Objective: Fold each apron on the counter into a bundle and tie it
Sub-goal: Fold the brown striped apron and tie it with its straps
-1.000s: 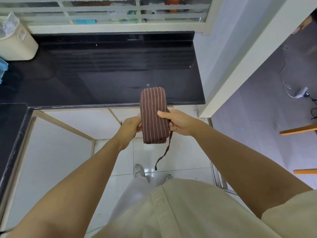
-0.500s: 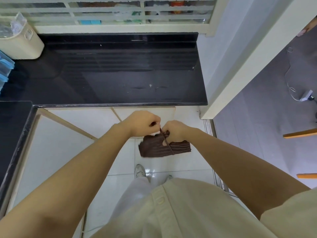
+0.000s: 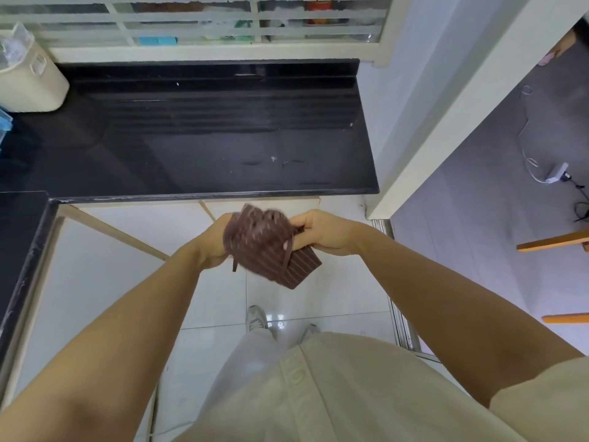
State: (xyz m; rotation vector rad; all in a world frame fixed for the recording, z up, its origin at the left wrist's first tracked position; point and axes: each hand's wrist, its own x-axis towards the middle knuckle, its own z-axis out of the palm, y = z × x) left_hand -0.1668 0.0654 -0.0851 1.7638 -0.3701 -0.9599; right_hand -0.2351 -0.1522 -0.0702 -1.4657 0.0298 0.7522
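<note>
A brown apron with thin pale stripes, folded into a small bundle (image 3: 271, 250), is held in the air in front of the black counter (image 3: 204, 138), above the white floor. My left hand (image 3: 212, 244) grips the bundle from its left side, mostly hidden behind the cloth. My right hand (image 3: 322, 232) pinches its right edge with curled fingers. A thin brown strap (image 3: 288, 255) runs across the bundle and a short strap end (image 3: 235, 266) hangs below it. The bundle is blurred by motion.
A cream bin (image 3: 28, 78) stands at the counter's back left, with something blue (image 3: 4, 122) at the left edge. A barred window (image 3: 191, 23) runs behind. A white door frame (image 3: 452, 122) stands at right, with a cable and adapter (image 3: 556, 173) on the grey floor beyond.
The bundle was upright a second ago, then lay sideways below my hands. Now it sits tilted between them, with the strap wrapped across it.
</note>
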